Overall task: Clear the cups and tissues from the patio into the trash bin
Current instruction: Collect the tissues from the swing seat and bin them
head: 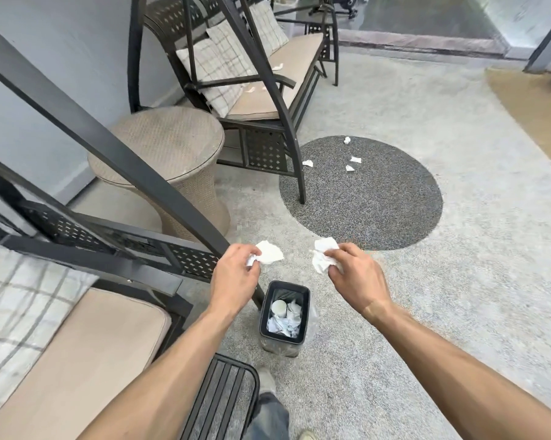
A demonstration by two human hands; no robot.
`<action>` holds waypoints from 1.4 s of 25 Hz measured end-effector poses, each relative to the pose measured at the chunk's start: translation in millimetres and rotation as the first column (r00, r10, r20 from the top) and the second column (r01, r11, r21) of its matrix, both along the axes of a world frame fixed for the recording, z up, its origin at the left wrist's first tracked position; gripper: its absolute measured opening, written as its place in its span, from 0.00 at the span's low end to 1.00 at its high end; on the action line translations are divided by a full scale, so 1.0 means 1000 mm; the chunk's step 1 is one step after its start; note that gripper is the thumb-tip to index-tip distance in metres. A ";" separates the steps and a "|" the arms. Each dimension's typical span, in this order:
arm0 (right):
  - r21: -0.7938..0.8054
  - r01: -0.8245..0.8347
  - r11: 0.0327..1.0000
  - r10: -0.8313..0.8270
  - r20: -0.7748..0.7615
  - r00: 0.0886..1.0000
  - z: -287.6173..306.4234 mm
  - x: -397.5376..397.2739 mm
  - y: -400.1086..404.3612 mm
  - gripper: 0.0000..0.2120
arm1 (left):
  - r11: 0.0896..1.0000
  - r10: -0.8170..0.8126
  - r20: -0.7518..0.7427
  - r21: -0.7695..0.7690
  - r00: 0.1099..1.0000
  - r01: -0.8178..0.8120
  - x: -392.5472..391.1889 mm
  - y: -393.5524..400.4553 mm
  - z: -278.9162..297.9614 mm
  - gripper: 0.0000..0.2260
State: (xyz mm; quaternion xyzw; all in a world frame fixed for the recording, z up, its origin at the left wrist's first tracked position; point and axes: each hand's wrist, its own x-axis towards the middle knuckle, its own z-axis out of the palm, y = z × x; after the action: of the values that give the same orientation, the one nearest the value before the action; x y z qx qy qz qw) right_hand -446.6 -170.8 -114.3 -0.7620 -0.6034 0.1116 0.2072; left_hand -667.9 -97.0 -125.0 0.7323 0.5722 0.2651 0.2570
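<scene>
The left hand [236, 274] is grasping a crumpled tissue [269, 252], and the right hand [353, 277] is grasping a second crumpled tissue [323, 254]. Both hands are hovering above the trash bin [303, 336], which is standing on the floor below and between them, already holding tissues and a cup [280, 308]. To do the drop well, each hand is best brought directly over the opening before releasing, since tissue drifts. The swing frame [160, 188] is passing close beside the left hand; open floor is lying beyond the right hand. Further tissues [350, 160] are waiting well ahead of both hands on the round dark patch [379, 211].
</scene>
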 end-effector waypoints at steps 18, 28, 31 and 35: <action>-0.349 0.075 0.934 -0.094 -0.037 0.995 -0.125 0.019 0.141 0.16 | 0.951 -0.122 -0.069 -0.295 0.990 0.097 0.028 0.142 -0.141 0.11; -0.476 -0.036 0.879 -0.027 -0.124 0.992 -0.336 0.029 0.161 0.16 | 0.892 -0.028 -0.131 -0.450 0.991 -0.035 0.061 0.140 -0.351 0.12; -0.522 -0.051 0.851 -0.020 -0.129 0.991 -0.405 0.024 0.158 0.16 | 0.853 -0.034 -0.166 -0.518 0.985 -0.058 0.067 0.123 -0.418 0.12; -0.603 -0.053 0.796 -0.018 -0.112 0.994 -0.482 0.015 0.150 0.17 | 0.823 -0.004 -0.276 -0.547 0.961 -0.153 0.070 0.110 -0.490 0.10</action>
State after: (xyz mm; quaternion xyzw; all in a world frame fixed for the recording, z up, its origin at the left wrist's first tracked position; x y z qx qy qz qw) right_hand -431.9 -21.1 -596.1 -0.7751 -0.5306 0.3427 -0.0145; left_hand -597.7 13.3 -614.9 0.6292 0.6823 -0.0058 0.3722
